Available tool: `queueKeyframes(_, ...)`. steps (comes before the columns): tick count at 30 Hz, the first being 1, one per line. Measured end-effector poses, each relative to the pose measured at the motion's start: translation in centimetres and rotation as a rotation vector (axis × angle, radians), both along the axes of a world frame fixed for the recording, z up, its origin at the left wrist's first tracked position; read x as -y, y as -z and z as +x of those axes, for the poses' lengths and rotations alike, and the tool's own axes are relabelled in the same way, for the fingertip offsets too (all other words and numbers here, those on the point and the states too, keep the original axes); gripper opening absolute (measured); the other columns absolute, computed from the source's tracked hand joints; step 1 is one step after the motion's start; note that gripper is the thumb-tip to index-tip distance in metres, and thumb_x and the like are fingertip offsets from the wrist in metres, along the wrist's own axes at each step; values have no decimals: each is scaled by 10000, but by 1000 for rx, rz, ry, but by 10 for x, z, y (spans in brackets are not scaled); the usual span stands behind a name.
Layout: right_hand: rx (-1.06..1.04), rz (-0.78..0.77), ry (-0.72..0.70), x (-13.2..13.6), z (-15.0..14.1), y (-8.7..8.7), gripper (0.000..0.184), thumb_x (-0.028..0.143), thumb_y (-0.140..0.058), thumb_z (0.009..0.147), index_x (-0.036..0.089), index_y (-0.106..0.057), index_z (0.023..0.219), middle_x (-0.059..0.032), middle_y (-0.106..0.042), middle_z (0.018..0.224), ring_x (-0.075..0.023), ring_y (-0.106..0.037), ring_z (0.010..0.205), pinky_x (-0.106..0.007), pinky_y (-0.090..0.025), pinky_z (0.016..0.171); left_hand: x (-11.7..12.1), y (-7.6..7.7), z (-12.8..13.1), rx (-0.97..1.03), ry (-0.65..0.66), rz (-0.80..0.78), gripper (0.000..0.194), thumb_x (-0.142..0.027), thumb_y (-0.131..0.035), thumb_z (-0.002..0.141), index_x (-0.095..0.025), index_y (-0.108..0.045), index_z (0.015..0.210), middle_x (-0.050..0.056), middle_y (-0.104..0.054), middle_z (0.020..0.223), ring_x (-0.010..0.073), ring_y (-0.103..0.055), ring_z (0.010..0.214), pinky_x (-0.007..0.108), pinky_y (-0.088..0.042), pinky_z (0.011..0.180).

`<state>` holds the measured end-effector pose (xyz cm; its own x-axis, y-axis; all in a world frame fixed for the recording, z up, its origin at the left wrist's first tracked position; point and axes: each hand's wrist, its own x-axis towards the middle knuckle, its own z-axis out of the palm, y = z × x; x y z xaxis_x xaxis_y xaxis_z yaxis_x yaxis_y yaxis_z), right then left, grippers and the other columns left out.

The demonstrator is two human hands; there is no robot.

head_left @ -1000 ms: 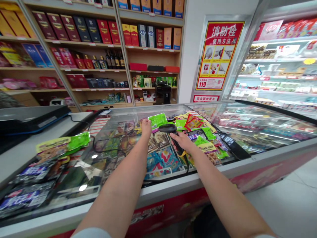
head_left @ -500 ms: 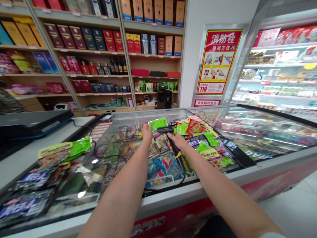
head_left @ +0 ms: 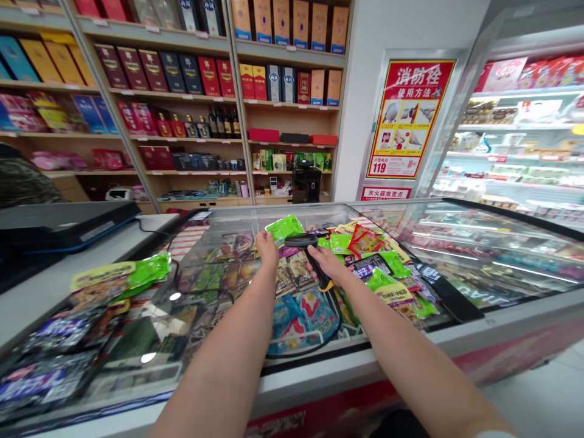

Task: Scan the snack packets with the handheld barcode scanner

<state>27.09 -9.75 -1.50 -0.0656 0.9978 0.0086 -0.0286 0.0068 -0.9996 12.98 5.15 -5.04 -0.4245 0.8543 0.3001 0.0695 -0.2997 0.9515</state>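
My left hand [head_left: 267, 246] is closed on the left edge of a bright green snack packet [head_left: 285, 229], held up over the freezer's glass top. My right hand [head_left: 325, 265] wraps round the handle of a black and yellow barcode scanner [head_left: 301, 241]. The scanner's head points left and lies just below the green packet. From the handle a black cable [head_left: 340, 313] loops down over the glass. Right of the scanner lies a pile of packets, with a red packet [head_left: 365, 240] on top and a green and cream packet [head_left: 387, 286] nearer me.
On the left part of the glass lie another green and cream packet [head_left: 107, 280] and several black and blue packets [head_left: 59, 347]. A flat black device [head_left: 68, 225] stands on the white counter [head_left: 150, 226]. Boxes and bottles fill the shelves [head_left: 182, 97] behind; a lit cooler [head_left: 524, 128] is at right.
The green packet has tilted and shifted slightly left and down with my left hand. My right hand still grips the scanner. The whole view has moved a little to the left.
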Motion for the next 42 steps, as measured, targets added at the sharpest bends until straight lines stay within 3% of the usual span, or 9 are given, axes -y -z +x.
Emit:
queueKeyframes(8,27,20,13,1,1,1,419,584,-589,782,185,-476,717,50,-535,508,-70,-473,351,-179,-408,326,10,-7,0,-7,30,-39,51,-185,-476,789,-187,-489,740,-24,-525,676,136,-524,697,259,-415,710)
queueKeyframes(17,26,-30,5,6,-4,-1,376,556,-586,799,202,-460,779,62,-534,516,-73,-468,352,-186,-416,334,8,-3,4,-3,2,-37,49,-181,-478,789,-190,-487,741,-20,-534,698,131,-524,706,262,-423,732)
queueKeyframes(23,-26,-20,35,3,-22,-4,363,540,-574,811,203,-451,752,49,-538,521,-85,-476,351,-205,-421,329,10,-28,-16,-25,19,-74,74,-179,-475,791,-182,-504,723,-7,-547,691,132,-525,689,261,-421,711)
queueKeyframes(27,-44,-2,-5,-1,-49,-14,350,513,-597,802,205,-448,731,51,-528,502,-91,-472,347,-212,-413,321,7,-52,-74,-82,-63,-49,74,-204,-484,775,-174,-547,749,4,-576,703,139,-528,686,264,-425,697)
queueKeyframes(31,-72,14,-87,-8,-90,-23,340,506,-599,798,206,-445,754,62,-524,489,-87,-464,337,-200,-394,310,13,-64,-164,-174,-158,-17,107,-235,-492,749,-170,-575,764,17,-604,706,152,-535,684,266,-429,672)
queueKeyframes(37,-111,-12,-252,-18,-171,-26,343,506,-609,788,209,-438,802,77,-525,475,-83,-468,327,-186,-392,314,46,-66,-292,-295,-318,-89,129,-253,-486,709,-167,-580,723,23,-585,636,175,-538,636,284,-424,631)
queueKeyframes(42,-148,-44,-374,-20,-235,-24,343,514,-600,797,205,-453,809,78,-524,464,-79,-467,323,-182,-396,315,66,-58,-345,-432,-400,-148,80,-253,-504,691,-194,-548,659,32,-576,598,212,-571,667,314,-458,662)
